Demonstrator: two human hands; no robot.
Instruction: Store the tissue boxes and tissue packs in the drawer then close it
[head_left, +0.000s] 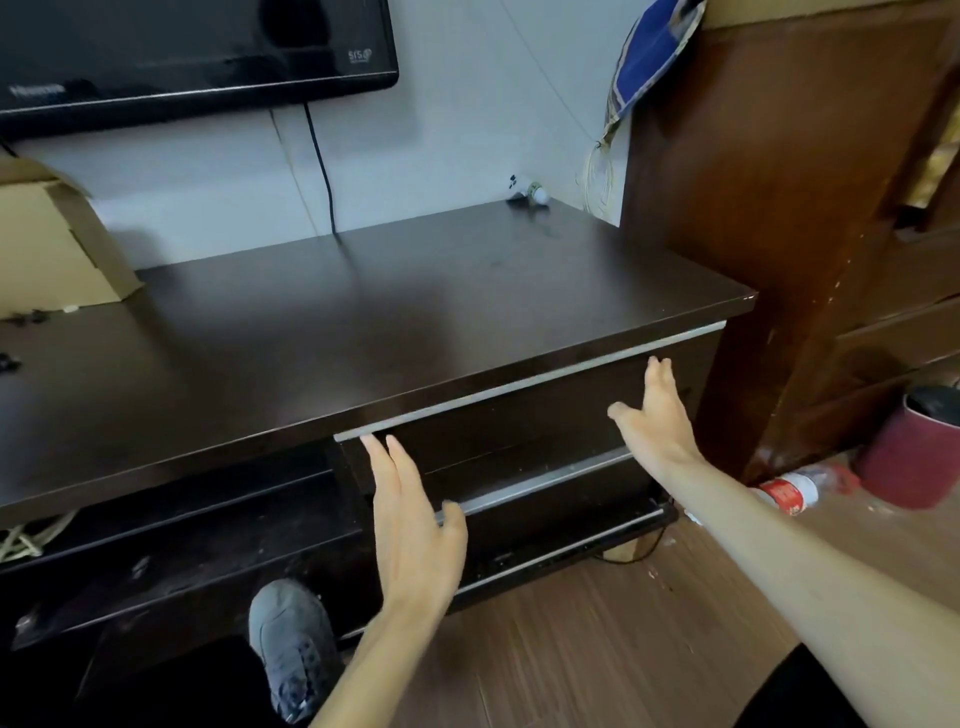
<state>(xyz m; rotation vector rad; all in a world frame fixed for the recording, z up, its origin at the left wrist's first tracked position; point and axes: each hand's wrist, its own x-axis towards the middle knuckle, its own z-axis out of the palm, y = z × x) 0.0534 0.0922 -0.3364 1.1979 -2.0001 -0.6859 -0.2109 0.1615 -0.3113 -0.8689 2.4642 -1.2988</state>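
At the cabinet front: both hands flat against the upper drawer.

Nearest, a grey shoe rests on the wood floor below the cabinet. Left hand is extended with straight fingers, fingertips at the left end of the upper drawer, just under its silver handle strip. Right hand is likewise spread, fingers straight, touching the drawer's right end. Neither hand grips anything. Drawer front sits nearly flush under the dark cabinet top; tissue boxes and packs cannot be seen. Lower drawer stands slightly out. Right, on the floor: a plastic bottle and a red bin. Far left: a cardboard box; above it, a television.
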